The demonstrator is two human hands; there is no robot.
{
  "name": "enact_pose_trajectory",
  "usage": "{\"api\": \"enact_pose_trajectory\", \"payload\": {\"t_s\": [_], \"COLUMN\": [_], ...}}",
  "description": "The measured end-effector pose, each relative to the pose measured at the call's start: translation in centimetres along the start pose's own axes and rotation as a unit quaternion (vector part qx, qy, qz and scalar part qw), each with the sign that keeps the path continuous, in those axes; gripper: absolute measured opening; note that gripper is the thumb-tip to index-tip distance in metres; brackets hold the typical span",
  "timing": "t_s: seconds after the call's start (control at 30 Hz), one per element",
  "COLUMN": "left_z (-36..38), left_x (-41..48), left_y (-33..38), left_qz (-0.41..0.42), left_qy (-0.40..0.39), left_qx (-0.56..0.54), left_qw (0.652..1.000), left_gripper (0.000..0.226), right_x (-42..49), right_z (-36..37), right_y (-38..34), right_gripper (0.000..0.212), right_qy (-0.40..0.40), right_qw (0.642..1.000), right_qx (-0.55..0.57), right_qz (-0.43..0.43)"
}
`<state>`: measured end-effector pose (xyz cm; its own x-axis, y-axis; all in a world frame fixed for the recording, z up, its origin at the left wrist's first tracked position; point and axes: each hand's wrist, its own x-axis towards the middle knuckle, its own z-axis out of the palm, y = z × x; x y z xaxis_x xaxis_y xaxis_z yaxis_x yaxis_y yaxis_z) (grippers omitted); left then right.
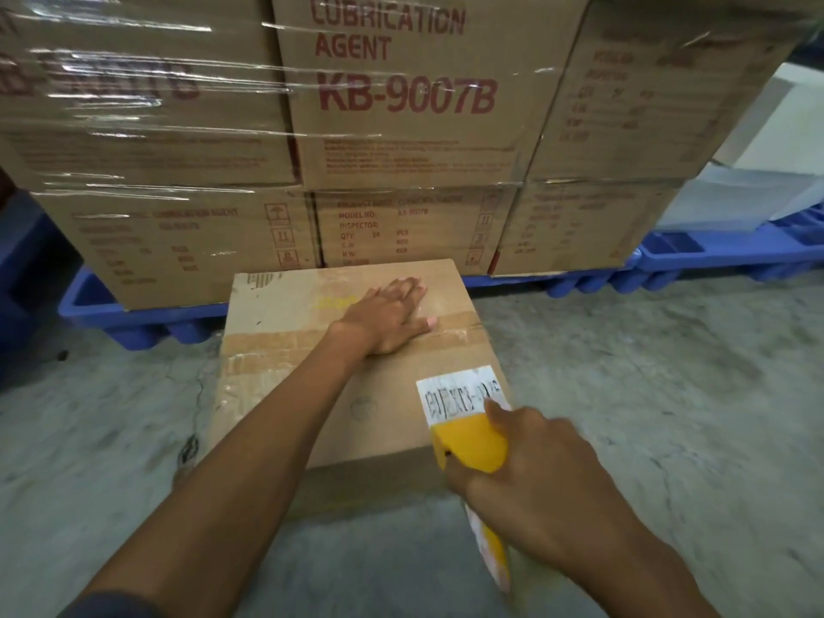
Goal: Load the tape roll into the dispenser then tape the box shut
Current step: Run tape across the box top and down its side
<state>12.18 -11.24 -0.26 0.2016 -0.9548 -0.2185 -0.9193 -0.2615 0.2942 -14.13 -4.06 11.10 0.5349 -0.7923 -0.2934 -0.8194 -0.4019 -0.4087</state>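
A brown cardboard box (285, 376) stands on the concrete floor in front of me, its flaps down, with strips of brown tape (276, 339) across the top and a white label (459, 392) near its front right corner. My left hand (388, 316) lies flat on the box top, fingers spread, pressing on the taped band. My right hand (530, 479) grips a yellow tape dispenser (472, 441) at the box's front right edge. The dispenser's lower part (492, 555) hangs below my hand. The tape roll itself is hidden.
A shrink-wrapped stack of cartons (401, 127) marked "LUBRICATION AGENT KB-9007B" stands right behind the box on a blue plastic pallet (133, 318). A second blue pallet (722, 256) with white sheets lies at the right. Bare concrete floor (646, 372) surrounds the box.
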Motion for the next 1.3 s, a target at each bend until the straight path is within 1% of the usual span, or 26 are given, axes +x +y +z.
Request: {"api": "enact_pose_trajectory", "payload": {"t_s": [0.07,0.13,0.2,0.27,0.3,0.33,0.37,0.4,0.47,0.5,0.57,0.7,0.77,0.8,0.9,0.97,1.03,1.07,1.13,1.2,1.3], "left_z": [0.0,0.3,1.2,2.3,2.7,2.9,3.1,3.1,3.2,3.3,3.7,3.7,3.3,3.2,2.3,1.8,1.7,1.6,2.0,2.4,3.6], "left_x": [0.1,0.0,-0.2,-0.1,-0.1,-0.1,-0.2,-0.2,0.1,0.1,0.2,0.2,0.0,-0.3,-1.1,-2.1,-3.7,-5.0,-8.0,-11.1,-14.8], "left_y": [-0.1,-0.2,-0.2,-0.3,-0.3,-0.4,-0.5,-0.5,-0.6,-0.6,-0.8,-1.0,-0.9,-0.7,-0.6,-1.3,-2.6,-3.5,-5.0,-6.5,-7.4], "left_qz": [0.003,0.009,0.007,0.001,-0.002,-0.003,-0.004,-0.003,0.003,0.003,0.002,0.002,0.006,0.009,0.015,0.000,-0.021,-0.042,-0.095,-0.142,-0.169], "left_qy": [0.004,0.009,0.023,0.047,0.059,0.069,0.075,0.078,0.083,0.087,0.093,0.092,0.090,0.088,0.073,0.070,0.064,0.066,0.087,0.108,0.146], "left_qx": [0.007,0.013,0.020,0.032,0.035,0.033,0.027,0.025,0.028,0.028,0.025,0.022,0.013,0.005,-0.032,-0.039,-0.020,-0.004,0.019,0.024,0.020], "left_qw": [1.000,1.000,1.000,0.998,0.998,0.997,0.997,0.997,0.996,0.996,0.995,0.996,0.996,0.996,0.997,0.997,0.998,0.997,0.991,0.984,0.974], "left_gripper": [0.076,0.075,0.074,0.073,0.072,0.071,0.071,0.070,0.070,0.070,0.071,0.070,0.069,0.067,0.063,0.068,0.070,0.071,0.078,0.084,0.095], "right_x": [-2.2,-2.9,-2.1,-0.4,0.4,1.1,1.5,1.6,1.8,1.8,1.8,0.0,-0.8,-0.8,0.5,2.3,4.9,6.4,9.2,11.2,12.9], "right_z": [1.0,2.3,3.6,5.2,5.9,6.7,7.8,8.9,10.7,11.0,10.1,4.7,1.5,0.2,-3.1,-4.1,-3.7,-3.2,-1.8,-0.1,3.1], "right_y": [1.1,2.1,2.6,3.5,3.9,4.4,5.0,5.6,6.7,6.9,6.7,5.2,4.0,3.5,1.4,-0.2,-1.4,-2.1,-3.3,-4.7,-6.2], "right_gripper": [0.067,0.066,0.054,0.039,0.034,0.034,0.035,0.036,0.038,0.040,0.042,0.041,0.032,0.031,0.039,0.049,0.059,0.060,0.054,0.048,0.045], "right_qy": [-0.015,-0.031,-0.028,-0.033,-0.056,-0.095,-0.129,-0.145,-0.116,-0.103,-0.089,-0.065,-0.053,-0.043,0.023,0.088,0.132,0.144,0.163,0.181,0.193], "right_qw": [1.000,0.999,0.996,0.988,0.979,0.965,0.954,0.954,0.967,0.971,0.978,0.994,0.998,0.998,0.997,0.987,0.975,0.969,0.953,0.930,0.905], "right_qx": [0.000,0.007,0.034,0.095,0.141,0.183,0.201,0.183,0.130,0.122,0.113,0.064,0.041,0.033,-0.017,-0.056,-0.072,-0.076,-0.094,-0.128,-0.174], "right_qz": [0.006,0.038,0.081,0.115,0.137,0.162,0.181,0.188,0.185,0.179,0.149,0.053,-0.003,-0.024,-0.073,-0.121,-0.162,-0.186,-0.238,-0.291,-0.336]}}
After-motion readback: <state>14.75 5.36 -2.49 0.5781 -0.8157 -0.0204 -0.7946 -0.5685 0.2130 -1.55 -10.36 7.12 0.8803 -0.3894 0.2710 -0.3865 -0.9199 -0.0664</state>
